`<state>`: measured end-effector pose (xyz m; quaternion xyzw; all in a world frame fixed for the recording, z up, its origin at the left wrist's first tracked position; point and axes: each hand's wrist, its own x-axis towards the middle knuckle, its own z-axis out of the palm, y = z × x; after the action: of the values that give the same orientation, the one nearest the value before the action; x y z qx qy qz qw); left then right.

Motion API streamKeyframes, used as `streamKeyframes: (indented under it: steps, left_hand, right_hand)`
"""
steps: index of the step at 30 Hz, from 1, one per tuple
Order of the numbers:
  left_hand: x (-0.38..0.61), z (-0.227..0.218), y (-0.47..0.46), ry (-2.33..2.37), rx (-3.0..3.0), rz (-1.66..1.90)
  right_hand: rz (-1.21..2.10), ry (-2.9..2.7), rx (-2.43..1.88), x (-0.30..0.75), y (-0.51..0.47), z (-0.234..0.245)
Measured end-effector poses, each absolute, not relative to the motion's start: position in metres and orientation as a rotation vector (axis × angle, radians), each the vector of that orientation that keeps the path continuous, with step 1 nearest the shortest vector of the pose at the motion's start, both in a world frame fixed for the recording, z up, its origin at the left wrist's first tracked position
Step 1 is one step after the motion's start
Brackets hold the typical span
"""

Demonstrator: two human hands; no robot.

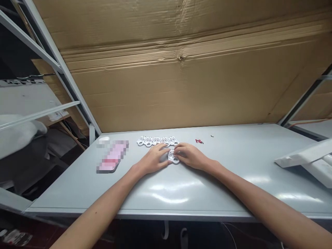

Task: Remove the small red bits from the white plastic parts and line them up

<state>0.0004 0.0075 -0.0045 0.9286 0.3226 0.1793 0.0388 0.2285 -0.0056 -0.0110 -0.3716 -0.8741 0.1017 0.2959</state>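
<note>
Left grip (155,159) and right grip (191,156) are pinching my white piece (171,156), likely keeping it steady. Five others (156,139) are lying behind.

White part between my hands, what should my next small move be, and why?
Perhaps press lightly on the white part with your right hand, while your left hand steadies it. The right fingers already reach over its top and the left hand is at its left edge, while the red pieces lie apart, farther right.

White glare streaks the tabletop (241,148) (much dimmer underneath).
</note>
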Motion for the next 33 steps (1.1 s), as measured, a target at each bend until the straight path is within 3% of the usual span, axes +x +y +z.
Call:
streamKeyframes:
  steps: [5,8,16,23,29,33]
  left_hand:
    - [0.002,-0.004,0.009,0.956,2.850,0.565]
    - [0.002,-0.004,0.010,0.911,2.848,0.600]
    - [0.000,-0.004,0.010,0.921,2.856,0.622]
    - [-0.001,-0.005,0.011,0.925,2.886,0.618]
    - [0.001,-0.003,0.009,0.952,2.890,0.583]
    - [0.000,0.001,0.008,0.951,2.875,0.578]
  right_hand:
    - [0.161,-2.337,-0.983,0.228,-0.004,-0.018]
    - [0.269,-2.209,-0.986,0.225,-0.005,-0.014]
    - [1.409,-1.214,-0.860,0.230,-0.008,0.011]
    - [1.692,-0.904,-0.964,0.232,-0.002,0.001]
    - [1.673,-1.005,-1.010,0.232,0.000,-0.003]
    - [1.117,-1.420,-1.194,0.235,0.002,-0.007]
